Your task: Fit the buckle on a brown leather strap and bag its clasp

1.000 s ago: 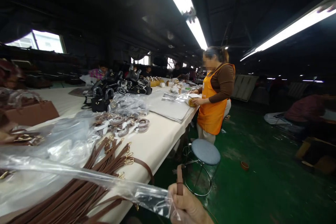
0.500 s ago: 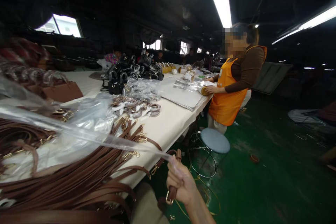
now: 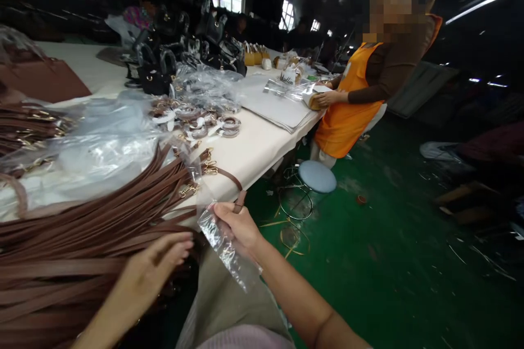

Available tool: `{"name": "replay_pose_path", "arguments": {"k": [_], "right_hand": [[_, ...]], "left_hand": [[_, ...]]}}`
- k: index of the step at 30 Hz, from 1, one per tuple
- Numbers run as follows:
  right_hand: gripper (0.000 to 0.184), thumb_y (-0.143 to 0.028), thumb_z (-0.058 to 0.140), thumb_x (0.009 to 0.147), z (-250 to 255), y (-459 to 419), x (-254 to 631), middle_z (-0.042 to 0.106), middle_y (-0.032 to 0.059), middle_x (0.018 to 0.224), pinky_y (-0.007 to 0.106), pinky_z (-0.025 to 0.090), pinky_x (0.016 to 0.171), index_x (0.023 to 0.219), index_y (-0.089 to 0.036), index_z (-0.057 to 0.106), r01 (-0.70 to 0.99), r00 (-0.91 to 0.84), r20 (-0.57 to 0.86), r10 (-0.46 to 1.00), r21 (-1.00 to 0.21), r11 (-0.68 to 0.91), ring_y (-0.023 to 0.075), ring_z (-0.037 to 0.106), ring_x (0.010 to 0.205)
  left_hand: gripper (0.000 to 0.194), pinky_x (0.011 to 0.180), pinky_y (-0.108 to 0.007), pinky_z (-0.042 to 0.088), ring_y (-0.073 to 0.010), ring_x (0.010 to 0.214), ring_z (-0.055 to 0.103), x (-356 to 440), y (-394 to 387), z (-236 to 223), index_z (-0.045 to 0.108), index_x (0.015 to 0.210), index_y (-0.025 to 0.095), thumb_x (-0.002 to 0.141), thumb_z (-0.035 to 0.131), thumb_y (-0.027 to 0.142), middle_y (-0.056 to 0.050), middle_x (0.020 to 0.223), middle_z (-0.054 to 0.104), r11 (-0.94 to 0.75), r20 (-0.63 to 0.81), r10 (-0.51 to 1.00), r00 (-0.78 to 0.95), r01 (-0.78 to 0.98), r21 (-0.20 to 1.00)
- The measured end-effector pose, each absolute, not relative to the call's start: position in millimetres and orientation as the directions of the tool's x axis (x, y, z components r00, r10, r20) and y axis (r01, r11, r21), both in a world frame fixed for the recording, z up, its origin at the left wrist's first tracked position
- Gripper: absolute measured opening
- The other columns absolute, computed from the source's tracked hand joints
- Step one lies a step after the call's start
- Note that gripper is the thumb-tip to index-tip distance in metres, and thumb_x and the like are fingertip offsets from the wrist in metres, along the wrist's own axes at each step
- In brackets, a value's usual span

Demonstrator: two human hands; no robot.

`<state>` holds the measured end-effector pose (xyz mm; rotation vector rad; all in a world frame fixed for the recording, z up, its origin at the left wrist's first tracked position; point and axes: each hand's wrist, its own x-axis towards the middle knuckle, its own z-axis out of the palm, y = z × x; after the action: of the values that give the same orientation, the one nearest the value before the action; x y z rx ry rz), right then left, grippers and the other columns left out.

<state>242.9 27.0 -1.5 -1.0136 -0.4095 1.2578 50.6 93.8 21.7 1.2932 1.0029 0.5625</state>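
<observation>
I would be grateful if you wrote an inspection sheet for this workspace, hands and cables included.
Surface: pale table, heavily loaded.
Job's things: piled brown straps, clear sleeve.
Clutter: loose plastic, black bags, brown bag.
Hands: right hand grips the sleeve and a strap end; left hand open near the straps.
Cables: none certain; yellow strands on the floor.
Surroundings: stool, person in an orange apron.

The cream-covered table (image 3: 262,155) carries brown straps (image 3: 118,207) — black handbags (image 3: 155,76) (some plastic-wrapped) — and grey sheets (image 3: 278,103).
</observation>
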Motion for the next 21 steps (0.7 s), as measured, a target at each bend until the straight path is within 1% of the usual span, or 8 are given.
{"name": "replay_pose_path", "arguments": {"k": [1, 3, 4, 6, 8, 12, 16, 21], "right_hand": [[0.047, -0.051, 0.08, 0.071, -2, 27, 238, 0.058, -0.0015, 0.063, 0.021, 0.019, 0.042, 0.095, -0.01, 0.076, -0.528, 0.324, -0.245, 0.914, -0.848, -0.04, 0.0015, 0.029, 0.043], [0.043, -0.048, 0.08, 0.071, -3, 26, 229, 0.062, 0.0009, 0.068, 0.021, 0.034, 0.052, 0.091, -0.011, 0.078, -0.376, 0.359, -0.19, 0.914, -0.925, -0.045, 0.0055, 0.044, 0.054], [0.041, -0.047, 0.08, 0.071, -5, 26, 226, 0.065, 0.0025, 0.072, 0.023, 0.04, 0.06, 0.09, -0.011, 0.079, -0.308, 0.364, -0.161, 0.917, -0.95, -0.044, 0.0082, 0.05, 0.062], [0.041, -0.046, 0.081, 0.07, -11, 23, 222, 0.069, 0.0044, 0.08, 0.024, 0.044, 0.07, 0.093, -0.012, 0.079, -0.23, 0.335, -0.15, 0.93, -0.97, -0.073, 0.0118, 0.056, 0.073], [0.047, -0.05, 0.078, 0.072, -19, 15, 223, 0.069, 0.0037, 0.079, 0.022, 0.041, 0.061, 0.1, -0.012, 0.078, -0.227, 0.258, -0.231, 0.938, -0.958, -0.174, 0.0091, 0.052, 0.065], [0.055, -0.059, 0.075, 0.073, -34, -6, 223, 0.067, 0.0017, 0.073, 0.02, 0.022, 0.042, 0.104, -0.014, 0.077, -0.27, 0.03, -0.411, 0.911, -0.881, -0.388, 0.0031, 0.033, 0.047], [0.057, -0.058, 0.08, 0.068, -42, -19, 213, 0.058, -0.0034, 0.06, 0.02, 0.017, 0.038, 0.105, -0.016, 0.076, -0.354, -0.082, -0.439, 0.895, -0.827, -0.438, 0.0025, 0.029, 0.042], [0.051, -0.055, 0.089, 0.053, -44, -19, 206, 0.06, -0.0019, 0.058, 0.022, 0.018, 0.036, 0.076, -0.011, 0.074, -0.361, 0.036, -0.476, 0.879, -0.826, -0.432, 0.0032, 0.033, 0.041]], "left_hand": [[0.065, 0.072, -0.032, 0.053, -0.0259, 0.078, 0.065, 61, 78, 14, 0.077, 0.096, 0.016, 0.054, 0.084, 0.065, -0.01, 0.086, 0.074, 0.28, -0.353, 0.757, 0.55, 0.215, 0.936], [0.053, 0.073, -0.028, 0.05, -0.0204, 0.077, 0.062, 79, 51, -2, 0.075, 0.099, 0.018, 0.067, 0.079, 0.061, -0.006, 0.085, 0.072, 0.415, -0.411, 0.673, 0.615, 0.147, 0.898], [0.047, 0.068, -0.024, 0.048, -0.0167, 0.072, 0.058, 84, 41, -8, 0.074, 0.093, 0.018, 0.069, 0.079, 0.058, -0.004, 0.08, 0.069, 0.46, -0.427, 0.685, 0.591, 0.104, 0.882], [0.043, 0.06, -0.019, 0.043, -0.0119, 0.066, 0.051, 84, 33, -17, 0.072, 0.084, 0.017, 0.065, 0.083, 0.054, 0.0, 0.072, 0.064, 0.478, -0.437, 0.768, 0.469, 0.034, 0.878], [0.045, 0.059, -0.017, 0.042, -0.0107, 0.065, 0.05, 75, 37, -22, 0.072, 0.082, 0.017, 0.06, 0.087, 0.053, 0.001, 0.071, 0.063, 0.43, -0.408, 0.855, 0.321, 0.005, 0.903], [0.052, 0.062, -0.015, 0.047, -0.0106, 0.068, 0.055, 54, 54, -21, 0.073, 0.086, 0.018, 0.052, 0.091, 0.053, 0.001, 0.076, 0.067, 0.375, -0.37, 0.92, 0.128, -0.018, 0.927], [0.047, 0.066, -0.014, 0.05, -0.0105, 0.072, 0.059, 50, 54, -25, 0.073, 0.089, 0.02, 0.056, 0.091, 0.048, 0.002, 0.079, 0.068, 0.404, -0.392, 0.908, 0.145, -0.065, 0.912], [0.046, 0.072, -0.017, 0.053, -0.0128, 0.08, 0.062, 52, 43, -34, 0.072, 0.098, 0.019, 0.065, 0.087, 0.047, -0.002, 0.088, 0.071, 0.529, -0.493, 0.834, 0.248, -0.108, 0.841]]}}
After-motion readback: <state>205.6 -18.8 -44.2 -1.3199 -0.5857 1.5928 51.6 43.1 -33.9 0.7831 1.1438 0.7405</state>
